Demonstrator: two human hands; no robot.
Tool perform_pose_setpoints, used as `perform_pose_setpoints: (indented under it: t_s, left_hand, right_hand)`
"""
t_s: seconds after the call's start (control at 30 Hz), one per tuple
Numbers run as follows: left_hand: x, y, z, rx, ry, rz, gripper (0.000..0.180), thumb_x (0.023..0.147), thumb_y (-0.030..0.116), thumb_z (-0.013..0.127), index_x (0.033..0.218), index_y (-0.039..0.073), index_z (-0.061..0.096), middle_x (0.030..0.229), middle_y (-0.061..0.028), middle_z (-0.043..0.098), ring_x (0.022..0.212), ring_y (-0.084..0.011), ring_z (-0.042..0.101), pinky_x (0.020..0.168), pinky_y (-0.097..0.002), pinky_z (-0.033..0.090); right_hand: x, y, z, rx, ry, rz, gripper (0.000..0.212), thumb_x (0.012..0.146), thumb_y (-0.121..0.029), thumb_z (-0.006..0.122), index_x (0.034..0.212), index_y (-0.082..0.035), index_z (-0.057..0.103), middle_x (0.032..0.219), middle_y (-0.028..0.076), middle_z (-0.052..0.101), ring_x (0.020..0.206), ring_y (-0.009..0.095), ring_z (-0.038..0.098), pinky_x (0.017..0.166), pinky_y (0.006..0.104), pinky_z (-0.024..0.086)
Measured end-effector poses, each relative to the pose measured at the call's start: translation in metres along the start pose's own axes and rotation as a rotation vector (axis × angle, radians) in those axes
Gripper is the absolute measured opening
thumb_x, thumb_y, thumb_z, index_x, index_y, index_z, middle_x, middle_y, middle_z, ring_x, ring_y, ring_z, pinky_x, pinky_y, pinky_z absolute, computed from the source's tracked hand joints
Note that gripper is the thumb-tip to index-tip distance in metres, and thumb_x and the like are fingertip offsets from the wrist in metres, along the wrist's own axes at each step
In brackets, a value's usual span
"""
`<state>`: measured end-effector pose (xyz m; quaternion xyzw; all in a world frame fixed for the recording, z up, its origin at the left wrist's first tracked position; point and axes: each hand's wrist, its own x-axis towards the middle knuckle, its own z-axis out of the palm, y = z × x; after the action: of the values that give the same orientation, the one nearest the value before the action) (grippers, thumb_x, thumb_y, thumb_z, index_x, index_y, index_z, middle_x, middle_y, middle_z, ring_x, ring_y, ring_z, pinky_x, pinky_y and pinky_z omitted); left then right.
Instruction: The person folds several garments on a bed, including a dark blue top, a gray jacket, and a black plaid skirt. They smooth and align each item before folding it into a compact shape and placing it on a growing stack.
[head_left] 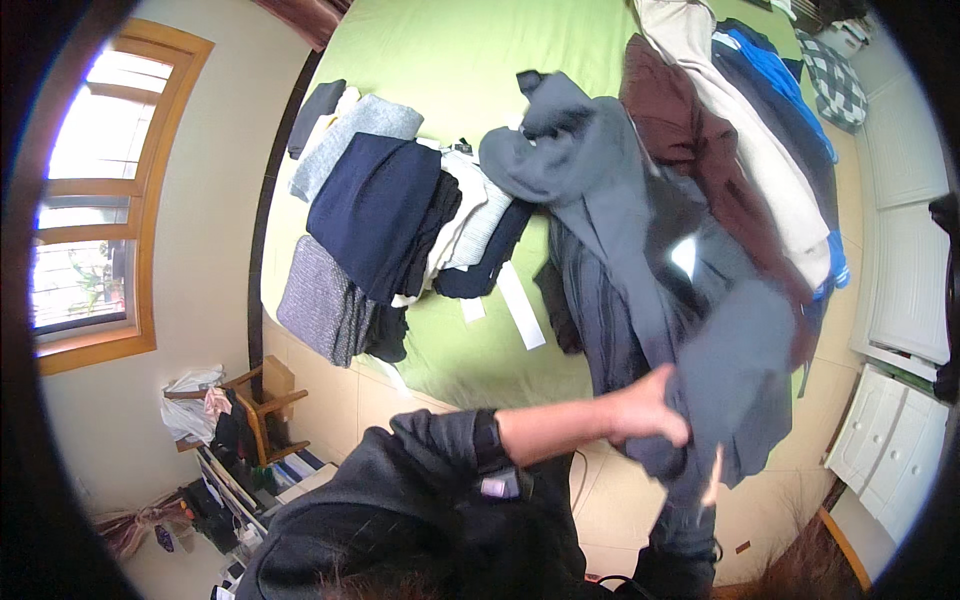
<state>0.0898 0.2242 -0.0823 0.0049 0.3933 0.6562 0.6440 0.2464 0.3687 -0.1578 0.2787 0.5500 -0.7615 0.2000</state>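
Note:
A large dark grey garment [620,240] is draped from the bed toward me, its near part lifted and smeared by motion. Its exact kind I cannot make out; the far end is bunched on the bed. My left hand [648,408] is closed on a fold of it near the bed's front edge. Close beside it, my right hand [714,480] is at the garment's lower right edge. Cloth covers most of that hand, and the visible fingers are blurred. Below the grey garment lie other dark clothes [590,310].
Folded clothes, including a navy one [375,205] and a speckled grey one [325,305], are piled on the green bed sheet [440,45]. Maroon [680,110], cream [750,140] and blue clothes lie at right. White drawers [885,440] stand right; a wooden chair [265,405] stands left.

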Motion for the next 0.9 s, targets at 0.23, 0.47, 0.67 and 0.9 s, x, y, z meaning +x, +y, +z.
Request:
perform_pose_setpoints:
  t_s: [0.23,0.47,0.67,0.9]
  left_hand:
    - [-0.007,-0.055,0.016,0.180,-0.204,0.198,0.069,0.072,0.012,0.075,0.129,0.000,0.039,0.119,-0.0114,0.054,0.109,-0.0206,0.052,0.096,-0.0341,0.041]
    - [0.018,-0.102,-0.060,-0.578,0.428,-0.029,0.050,0.089,0.031,0.058,0.126,0.001,0.046,0.117,-0.0132,0.058,0.103,-0.0251,0.059,0.090,-0.0409,0.049]
    - [0.034,-0.104,-0.182,0.537,0.552,0.150,0.061,0.078,0.022,0.061,0.132,0.001,0.042,0.129,-0.0150,0.050,0.120,-0.0255,0.046,0.099,-0.0334,0.038]
    - [0.062,-0.091,-0.281,0.119,1.042,0.089,0.065,0.074,0.019,0.065,0.129,-0.002,0.036,0.126,-0.0183,0.051,0.110,-0.0322,0.053,0.096,-0.0366,0.040]
  right_hand:
    - [-0.103,-0.010,0.004,0.003,0.323,-0.062,0.049,0.089,-0.014,0.054,0.132,-0.001,0.037,0.131,0.014,0.044,0.116,0.022,0.047,0.099,0.0352,0.036]
    - [-0.028,-0.045,-0.030,0.112,0.897,-0.449,0.057,0.087,-0.013,0.057,0.137,-0.004,0.032,0.139,0.017,0.038,0.124,0.025,0.042,0.105,0.0367,0.031]
    - [-0.022,-0.076,0.054,-0.141,0.334,-0.454,0.054,0.085,-0.017,0.062,0.133,-0.004,0.041,0.126,0.012,0.051,0.114,0.023,0.051,0.096,0.0333,0.041]
    - [-0.079,-0.153,0.188,0.679,-1.043,-0.485,0.057,0.082,0.001,0.047,0.134,0.005,0.024,0.119,0.022,0.053,0.110,0.032,0.053,0.098,0.0417,0.037]
